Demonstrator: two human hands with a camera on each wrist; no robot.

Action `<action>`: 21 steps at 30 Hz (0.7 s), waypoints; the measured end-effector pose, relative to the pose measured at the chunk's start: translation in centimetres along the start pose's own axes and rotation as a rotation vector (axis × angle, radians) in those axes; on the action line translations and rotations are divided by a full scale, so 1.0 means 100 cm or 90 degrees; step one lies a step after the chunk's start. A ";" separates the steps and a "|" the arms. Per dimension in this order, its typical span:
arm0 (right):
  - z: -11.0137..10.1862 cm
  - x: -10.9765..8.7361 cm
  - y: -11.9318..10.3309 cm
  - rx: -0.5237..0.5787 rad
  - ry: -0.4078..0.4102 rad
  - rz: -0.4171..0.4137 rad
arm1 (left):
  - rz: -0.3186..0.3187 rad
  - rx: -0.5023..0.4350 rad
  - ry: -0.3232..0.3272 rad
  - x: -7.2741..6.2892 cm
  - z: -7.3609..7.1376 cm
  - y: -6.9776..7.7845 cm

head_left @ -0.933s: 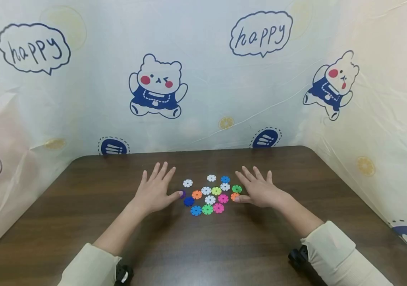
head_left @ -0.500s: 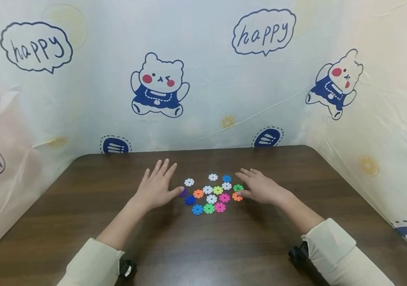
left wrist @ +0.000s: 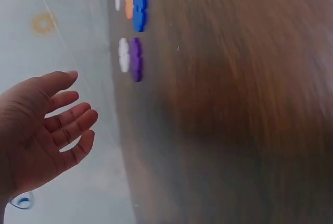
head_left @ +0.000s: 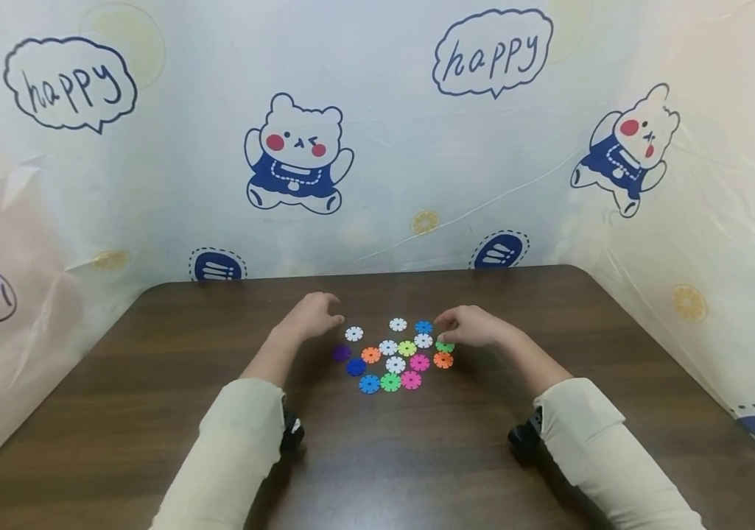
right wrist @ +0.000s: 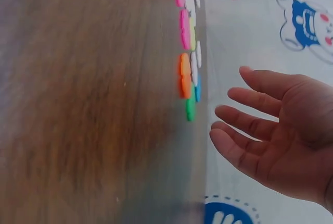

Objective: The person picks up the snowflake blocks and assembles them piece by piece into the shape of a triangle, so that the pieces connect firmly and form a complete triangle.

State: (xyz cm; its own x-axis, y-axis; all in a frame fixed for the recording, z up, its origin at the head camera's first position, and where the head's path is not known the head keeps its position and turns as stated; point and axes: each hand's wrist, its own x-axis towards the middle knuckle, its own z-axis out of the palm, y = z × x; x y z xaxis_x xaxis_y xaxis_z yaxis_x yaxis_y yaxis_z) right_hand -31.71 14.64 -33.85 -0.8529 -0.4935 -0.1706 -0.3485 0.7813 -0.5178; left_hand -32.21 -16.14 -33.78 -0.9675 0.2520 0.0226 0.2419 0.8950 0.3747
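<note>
left hand [head_left: 311,316] and right hand [head_left: 474,327], relaxed and empty, hang near the discs [head_left: 404,349] flat on the worktop [head_left: 377,456]; probably light and stiff, these are best pinched by their notched rims.

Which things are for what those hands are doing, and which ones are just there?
Part of it, it seems:
flower-shaped discs, spread between the hands
left hand, holding nothing
right hand, holding nothing

Just there:
wooden table, under the discs
bear-print sheet, behind the table
black wrist gadgets, by the sleeve cuffs
</note>
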 end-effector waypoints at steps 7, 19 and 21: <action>0.003 0.018 0.019 0.039 -0.049 0.003 | -0.085 -0.051 -0.038 0.010 0.019 -0.007; 0.008 0.022 0.012 -0.030 -0.034 0.046 | -0.050 -0.107 -0.062 0.019 0.033 -0.002; 0.009 0.022 0.012 -0.031 -0.030 0.051 | -0.052 -0.102 -0.059 0.020 0.034 -0.001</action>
State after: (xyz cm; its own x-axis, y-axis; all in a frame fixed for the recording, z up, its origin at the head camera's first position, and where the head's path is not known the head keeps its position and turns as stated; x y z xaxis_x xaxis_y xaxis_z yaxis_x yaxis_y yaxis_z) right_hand -33.63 14.10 -35.60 -0.8604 -0.4446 -0.2493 -0.2990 0.8363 -0.4596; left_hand -33.88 -14.50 -36.89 -0.9706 0.2202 -0.0971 0.1404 0.8459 0.5145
